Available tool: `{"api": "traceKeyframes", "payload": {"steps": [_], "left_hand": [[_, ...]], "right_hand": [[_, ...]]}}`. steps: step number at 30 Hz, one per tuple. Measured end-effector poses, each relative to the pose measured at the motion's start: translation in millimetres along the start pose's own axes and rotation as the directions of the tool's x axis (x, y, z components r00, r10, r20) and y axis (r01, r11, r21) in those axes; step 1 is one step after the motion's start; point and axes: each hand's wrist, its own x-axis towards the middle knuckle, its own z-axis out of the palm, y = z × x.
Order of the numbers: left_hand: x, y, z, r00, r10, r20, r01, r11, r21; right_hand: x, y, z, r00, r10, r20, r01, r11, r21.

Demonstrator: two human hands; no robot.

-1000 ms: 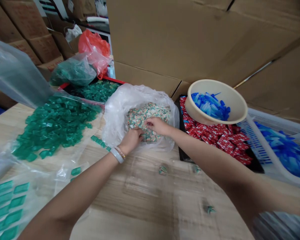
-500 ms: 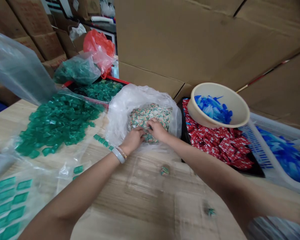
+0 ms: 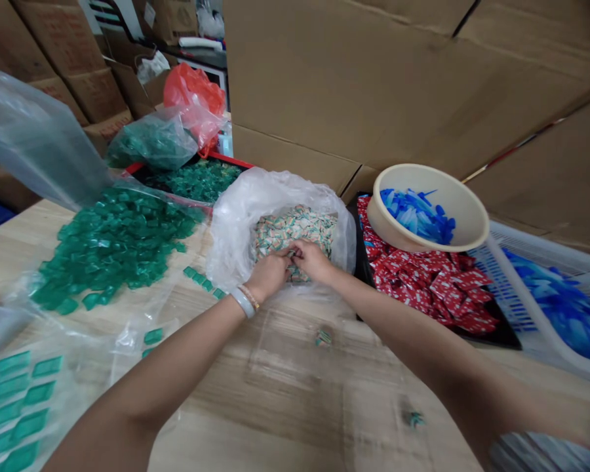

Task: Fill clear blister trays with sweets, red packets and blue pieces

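Toward the near left corner of the pale wood-grained worktop [image 3: 216,419], flat translucent green rectangles [image 3: 12,362] lie in rows on clear film, probably spaced so each stays separate. Nearer the middle sits a small green-and-cream striped bundle [image 3: 323,337], its detail blurred.

Beyond it, the left hand [image 3: 271,274] and right hand [image 3: 311,259] meet inside a crinkled, milky plastic bag [image 3: 233,226], whose mouth seems spread wide to give both room. Their fingers are bunched closely together over small, flat cream packets printed green and orange [image 3: 299,226]; whether they grip one cannot be told. The packets lie loose in the bag, midway between the worktop's left and right sides.

Left of the bag spreads a heap of glassy green pieces [image 3: 122,242]. To its right, a smooth round cream plastic basin [image 3: 465,213] of slender blue pieces [image 3: 415,216] rests on glossy red packets [image 3: 427,285], apparently stacked to save space. Flat brown cardboard [image 3: 373,85] stands behind.
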Motion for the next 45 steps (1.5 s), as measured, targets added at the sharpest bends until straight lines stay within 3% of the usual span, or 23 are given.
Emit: {"api": "traceKeyframes", "payload": {"steps": [8, 14, 18, 23, 26, 30, 34, 39, 42, 45], "left_hand": [[-4, -10, -1.3, 0.999, -0.028, -0.046, 0.023, 0.994, -0.103], [-4, -9, 3.6, 0.996, 0.015, -0.091, -0.022, 0.997, -0.07], [0, -8, 4.3, 0.995, -0.001, -0.097, 0.002, 1.0, 0.01], [-1, -10, 3.3, 0.995, -0.043, -0.093, 0.041, 0.999, -0.022], [-1, -12, 2.7, 0.996, -0.027, -0.087, 0.022, 0.998, -0.06], [0, -15, 1.3, 0.997, 0.03, -0.075, -0.038, 0.994, -0.099], [1, -20, -0.4, 0.996, 0.08, -0.044, -0.085, 0.99, -0.114], [1, -26, 1.0, 0.993, 0.114, -0.018, -0.115, 0.986, -0.118], [0, -27, 1.8, 0.993, 0.115, -0.01, -0.116, 0.983, -0.14], [-2, -28, -1.2, 0.995, 0.097, -0.02, -0.099, 0.982, -0.163]], "right_hand": [[0, -2, 0, 1.0, 0.004, -0.008, -0.004, 0.997, -0.073], [1, -4, 6, 1.0, -0.019, -0.025, 0.017, 0.997, -0.073], [5, -5, 7, 0.998, 0.039, -0.041, -0.042, 0.997, -0.062], [4, -4, -7, 0.991, 0.122, -0.048, -0.124, 0.992, -0.035], [2, -3, -14, 0.996, 0.089, -0.028, -0.089, 0.996, -0.005], [4, -5, -9, 0.996, -0.014, 0.093, 0.012, 1.0, 0.019], [7, -6, -2, 0.99, -0.113, 0.083, 0.118, 0.991, -0.057], [-2, -14, -2, 0.969, -0.163, 0.184, 0.204, 0.951, -0.232], [-10, -18, -2, 0.975, -0.166, 0.149, 0.204, 0.933, -0.297], [-10, -11, -9, 0.991, -0.135, 0.023, 0.137, 0.964, -0.23]]}}
